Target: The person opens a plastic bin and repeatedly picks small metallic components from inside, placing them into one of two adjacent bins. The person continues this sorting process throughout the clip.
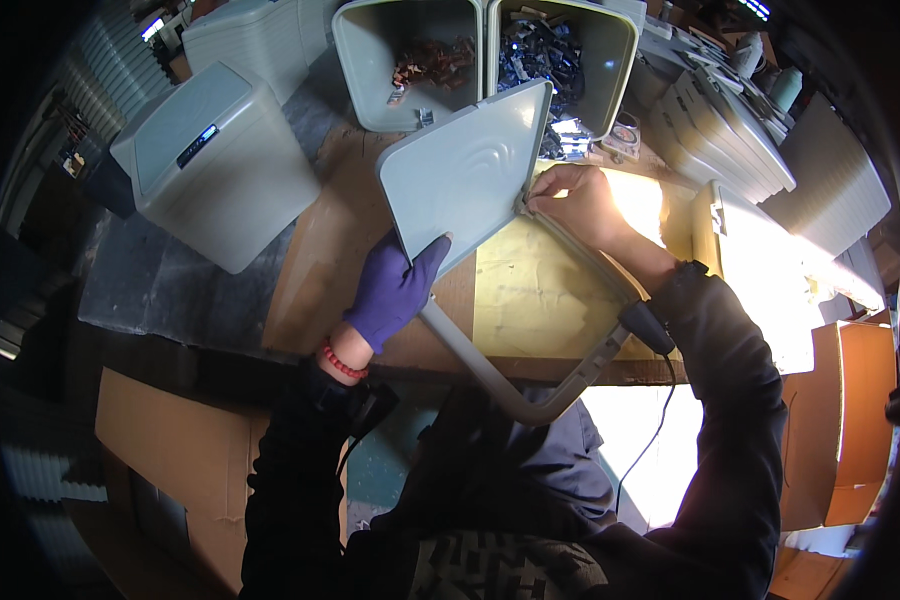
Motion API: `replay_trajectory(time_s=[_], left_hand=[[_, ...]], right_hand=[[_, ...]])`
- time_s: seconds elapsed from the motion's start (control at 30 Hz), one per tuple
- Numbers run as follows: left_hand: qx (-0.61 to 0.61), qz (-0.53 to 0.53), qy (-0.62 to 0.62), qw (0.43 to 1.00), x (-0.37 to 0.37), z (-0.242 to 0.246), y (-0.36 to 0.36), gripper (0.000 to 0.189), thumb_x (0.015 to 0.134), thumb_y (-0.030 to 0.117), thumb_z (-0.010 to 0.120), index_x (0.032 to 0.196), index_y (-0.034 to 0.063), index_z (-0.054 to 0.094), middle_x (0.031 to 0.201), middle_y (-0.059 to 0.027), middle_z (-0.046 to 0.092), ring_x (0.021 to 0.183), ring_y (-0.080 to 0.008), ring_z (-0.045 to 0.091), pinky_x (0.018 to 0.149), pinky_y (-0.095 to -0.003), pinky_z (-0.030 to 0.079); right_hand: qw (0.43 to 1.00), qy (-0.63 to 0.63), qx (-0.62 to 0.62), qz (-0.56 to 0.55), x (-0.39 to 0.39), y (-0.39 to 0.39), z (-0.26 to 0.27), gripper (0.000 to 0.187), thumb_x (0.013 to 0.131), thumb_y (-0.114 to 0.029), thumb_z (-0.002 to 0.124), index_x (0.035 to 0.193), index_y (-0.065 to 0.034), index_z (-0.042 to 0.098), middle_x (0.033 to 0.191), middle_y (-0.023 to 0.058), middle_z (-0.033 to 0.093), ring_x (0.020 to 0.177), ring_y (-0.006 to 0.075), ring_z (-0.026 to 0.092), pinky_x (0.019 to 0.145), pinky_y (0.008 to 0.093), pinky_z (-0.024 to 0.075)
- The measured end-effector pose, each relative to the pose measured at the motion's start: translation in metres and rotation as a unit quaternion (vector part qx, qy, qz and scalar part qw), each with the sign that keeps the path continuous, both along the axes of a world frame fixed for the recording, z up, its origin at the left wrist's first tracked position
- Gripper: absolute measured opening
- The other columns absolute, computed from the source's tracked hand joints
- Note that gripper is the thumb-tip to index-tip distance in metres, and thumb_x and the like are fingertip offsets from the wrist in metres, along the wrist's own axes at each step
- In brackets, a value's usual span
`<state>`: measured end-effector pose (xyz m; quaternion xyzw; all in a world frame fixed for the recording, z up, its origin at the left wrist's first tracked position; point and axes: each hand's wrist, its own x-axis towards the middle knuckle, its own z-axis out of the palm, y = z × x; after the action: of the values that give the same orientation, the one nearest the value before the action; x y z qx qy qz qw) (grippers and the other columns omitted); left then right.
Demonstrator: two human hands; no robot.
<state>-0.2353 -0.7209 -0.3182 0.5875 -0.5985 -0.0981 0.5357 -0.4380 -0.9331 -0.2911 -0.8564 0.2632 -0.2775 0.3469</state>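
My left hand (399, 289), in a purple glove, grips the near left corner of a light grey plastic lid panel (469, 165), thumb on its face. The panel stands tilted above a grey plastic frame (480, 360), whose near corner juts over the bench edge. My right hand (574, 199), ungloved, pinches at the joint between the panel's right edge and the frame's far corner. What lies between its fingertips is too small to tell. A dark device with a cable (647, 328) is by the frame's right side, under my right wrist.
A closed grey bin (232, 180) stands at the left. Beyond the panel, one open bin (345, 67) holds copper-coloured small parts and another (622, 75) dark ones. Stacked grey panels (720, 142) are at the right. Cardboard boxes (172, 442) flank the bench (195, 285); yellow sheet (547, 300) covers part of it.
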Motion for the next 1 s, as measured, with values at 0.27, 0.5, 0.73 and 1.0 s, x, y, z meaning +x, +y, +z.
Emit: replay_trajectory(time_s=[0.27,0.5,0.73,1.0], left_hand=[[0.015,0.009,-0.008,1.0,0.0,0.003,0.0,0.027,0.098,0.023,0.066,0.107,-0.0023,0.066,0.09,-0.0186,0.071,0.081,-0.0305,0.07,0.07,-0.0363,0.052],[0.031,0.025,0.013,0.999,-0.004,0.006,0.002,0.029,0.099,0.025,0.065,0.105,-0.0022,0.068,0.086,-0.0177,0.071,0.076,-0.0301,0.071,0.067,-0.0359,0.052],[-0.007,0.022,-0.01,1.0,-0.008,0.008,0.0,0.031,0.099,0.028,0.065,0.101,-0.0023,0.07,0.081,-0.0183,0.07,0.071,-0.0291,0.07,0.064,-0.0356,0.051],[0.003,0.062,-0.064,0.996,0.008,0.024,0.008,0.031,0.097,0.028,0.066,0.104,-0.0026,0.069,0.089,-0.0224,0.07,0.078,-0.0363,0.07,0.07,-0.0389,0.053]], right_hand=[[0.93,0.003,-0.369,-0.01,0.001,-0.004,-0.009,0.011,0.072,-0.005,0.077,0.083,-0.0073,0.076,0.086,0.0081,0.066,0.089,0.0267,0.06,0.078,0.0332,0.0518],[0.886,0.088,-0.451,0.06,-0.001,0.006,-0.008,0.006,0.073,-0.009,0.07,0.072,-0.0037,0.067,0.087,0.0094,0.061,0.096,0.0275,0.056,0.084,0.0362,0.0505],[0.935,0.057,-0.335,-0.099,0.021,0.008,-0.021,0.018,0.075,-0.016,0.073,0.083,-0.0015,0.067,0.091,0.0103,0.06,0.103,0.0335,0.055,0.091,0.0409,0.0494],[0.977,0.1,-0.148,-0.114,-0.007,-0.058,0.025,0.05,0.071,-0.028,0.087,0.109,-0.0027,0.066,0.104,0.0103,0.072,0.092,0.0233,0.069,0.081,0.0385,0.0551]])
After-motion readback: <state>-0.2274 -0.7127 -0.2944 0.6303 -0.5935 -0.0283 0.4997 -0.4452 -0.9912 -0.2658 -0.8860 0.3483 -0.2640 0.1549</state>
